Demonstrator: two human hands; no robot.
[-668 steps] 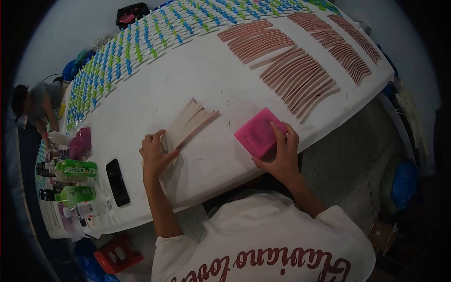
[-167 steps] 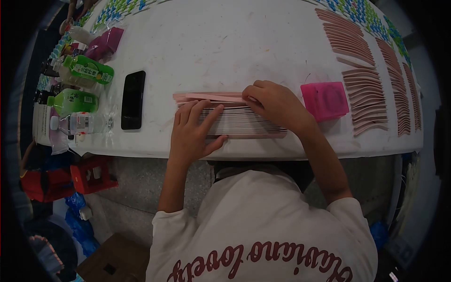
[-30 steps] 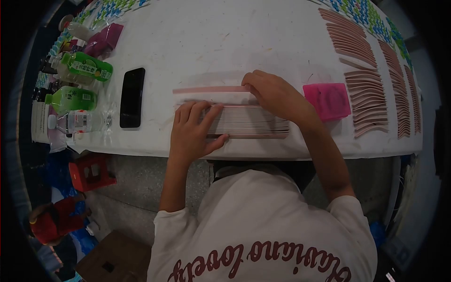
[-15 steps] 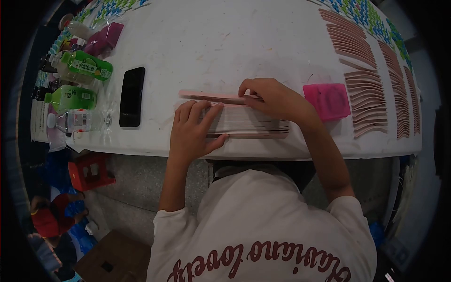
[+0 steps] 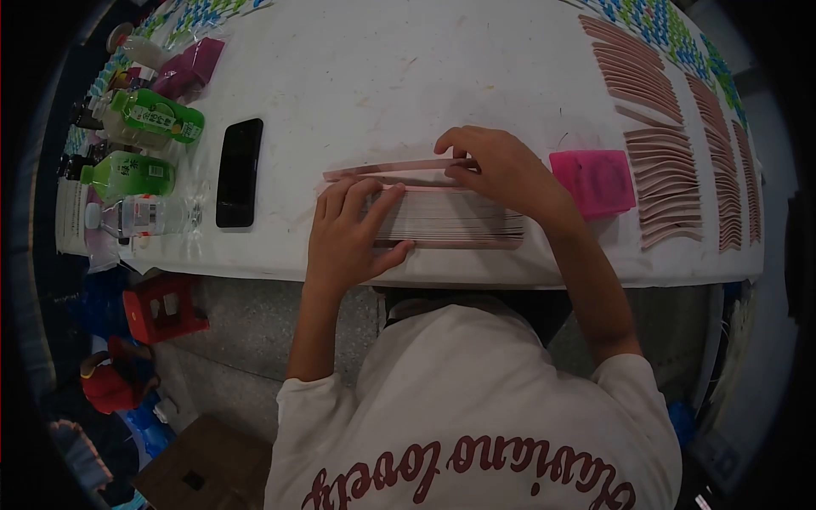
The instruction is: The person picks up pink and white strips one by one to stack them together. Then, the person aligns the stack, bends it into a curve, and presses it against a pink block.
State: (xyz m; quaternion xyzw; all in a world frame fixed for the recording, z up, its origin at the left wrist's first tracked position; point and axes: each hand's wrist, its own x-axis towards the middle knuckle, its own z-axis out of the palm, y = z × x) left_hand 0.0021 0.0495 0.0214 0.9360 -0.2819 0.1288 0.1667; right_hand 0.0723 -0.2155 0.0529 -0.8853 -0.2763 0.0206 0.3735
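Note:
A stack of thin pale-pink paper-like strips (image 5: 459,219) lies along the near side of the table, edges facing up. My left hand (image 5: 342,234) clasps its left end, fingertips along the far edge and thumb at the near edge. Between thumb and fingertips, my right hand (image 5: 507,174) pinches the right end of one strip (image 5: 395,168). That strip slants away from the stack, with a gap opening to the right and its left end close by my left fingertips. Right of my right wrist sits a bright pink block (image 5: 593,184).
Rows of wavy pink strips (image 5: 663,191) lie at the right. A black phone (image 5: 239,173) is left of my hands, beside drink bottles (image 5: 127,177) and a bagged magenta block (image 5: 191,68). A red stool (image 5: 166,308) and another person (image 5: 115,378) are below left.
My right hand has moved slightly up and away, swinging the strip's right end off the stack. My left hand has stayed in place. The person at lower left has shifted.

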